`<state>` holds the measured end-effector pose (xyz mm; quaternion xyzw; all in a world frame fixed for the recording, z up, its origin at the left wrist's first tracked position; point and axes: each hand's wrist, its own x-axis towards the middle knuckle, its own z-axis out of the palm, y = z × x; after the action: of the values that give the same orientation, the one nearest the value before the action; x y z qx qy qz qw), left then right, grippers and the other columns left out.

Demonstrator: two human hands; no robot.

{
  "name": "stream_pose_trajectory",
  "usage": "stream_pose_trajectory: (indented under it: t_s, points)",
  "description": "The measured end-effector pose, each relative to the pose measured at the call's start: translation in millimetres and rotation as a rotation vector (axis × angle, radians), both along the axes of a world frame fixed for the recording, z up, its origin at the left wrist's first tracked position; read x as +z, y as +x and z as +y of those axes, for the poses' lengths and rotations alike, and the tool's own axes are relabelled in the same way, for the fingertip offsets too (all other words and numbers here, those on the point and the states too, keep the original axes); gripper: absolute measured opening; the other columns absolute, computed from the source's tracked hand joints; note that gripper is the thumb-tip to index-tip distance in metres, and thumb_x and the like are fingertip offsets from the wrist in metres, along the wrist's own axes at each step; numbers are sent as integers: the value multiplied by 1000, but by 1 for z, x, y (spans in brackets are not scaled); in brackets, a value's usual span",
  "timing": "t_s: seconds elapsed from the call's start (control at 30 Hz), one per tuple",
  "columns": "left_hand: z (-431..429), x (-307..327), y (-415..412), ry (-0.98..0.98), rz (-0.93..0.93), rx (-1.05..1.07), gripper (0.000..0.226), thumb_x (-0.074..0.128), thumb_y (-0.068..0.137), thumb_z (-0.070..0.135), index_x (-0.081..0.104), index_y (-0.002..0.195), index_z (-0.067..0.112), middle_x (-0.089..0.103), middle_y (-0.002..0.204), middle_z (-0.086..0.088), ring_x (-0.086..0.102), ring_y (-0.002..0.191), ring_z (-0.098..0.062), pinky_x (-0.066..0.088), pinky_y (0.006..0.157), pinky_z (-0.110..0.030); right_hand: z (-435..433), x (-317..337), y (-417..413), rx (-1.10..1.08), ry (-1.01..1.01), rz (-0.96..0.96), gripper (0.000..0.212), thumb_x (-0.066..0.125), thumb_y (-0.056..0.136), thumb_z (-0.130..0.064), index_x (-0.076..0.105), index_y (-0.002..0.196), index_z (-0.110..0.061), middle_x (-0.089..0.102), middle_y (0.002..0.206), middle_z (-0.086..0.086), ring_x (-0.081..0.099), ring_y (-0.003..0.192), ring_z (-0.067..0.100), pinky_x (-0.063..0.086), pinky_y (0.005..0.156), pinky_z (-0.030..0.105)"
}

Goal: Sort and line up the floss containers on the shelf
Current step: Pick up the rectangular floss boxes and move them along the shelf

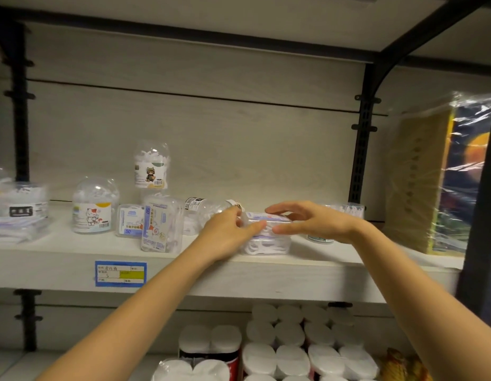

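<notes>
The clear floss box sits on the white shelf in the middle of the frame, with the left hand curled on its left end, while the right hand is spread open just beside its right end.

A single head-worn camera looks forward, roughly level with the shelf board, from behind the forearms that rise from the bottom edge. The left hand and right hand meet near mid-frame at a clear floss pick box, close to the lens. Above the hands is the upper shelf's underside; below them, white rolls on a lower tier.
</notes>
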<state>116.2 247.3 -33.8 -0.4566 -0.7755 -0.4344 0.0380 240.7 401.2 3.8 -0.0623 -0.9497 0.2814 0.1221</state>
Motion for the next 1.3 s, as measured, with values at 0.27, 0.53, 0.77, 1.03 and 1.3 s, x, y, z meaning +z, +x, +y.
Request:
stream_pose_trajectory:
  t_s: [0.27,0.53,0.77,1.03,1.3]
  points:
    - [-51,6,29,112,392,135,32,50,90,39,52,116,20,57,115,6,50,109,-13,43,90,-30,-43,4,-10,-115,278,560,35,57,88,-32,55,123,-26,53,124,-10,50,109,0,41,94,16]
    - [-138,3,-28,369,484,349,25,52,90,16,55,114,20,49,104,12,45,104,-9,35,85,-21,-137,-13,-69,-15,139,447,54,52,86,-49,43,134,-26,56,119,-11,57,90,1,50,80,21]
    - [-147,-8,-55,110,211,205,36,44,95,28,47,130,22,51,110,12,50,111,-9,42,90,-23,-145,-24,-95,-45,-23,358,44,61,85,-35,49,124,-20,62,115,1,64,93,14,56,82,36]
    - [-158,14,-39,311,-215,-228,38,58,84,32,56,122,26,69,104,4,65,87,-3,49,77,-14,-135,-3,-58,279,-461,404,30,52,91,-14,56,120,-15,68,112,8,64,96,10,52,81,18]
    - [-128,14,-5,610,-502,-373,26,54,88,15,58,109,0,68,91,-15,65,68,-18,56,70,-20,-135,12,-16,71,-337,491,57,59,75,-42,44,129,-32,62,108,-17,65,90,3,55,77,25]
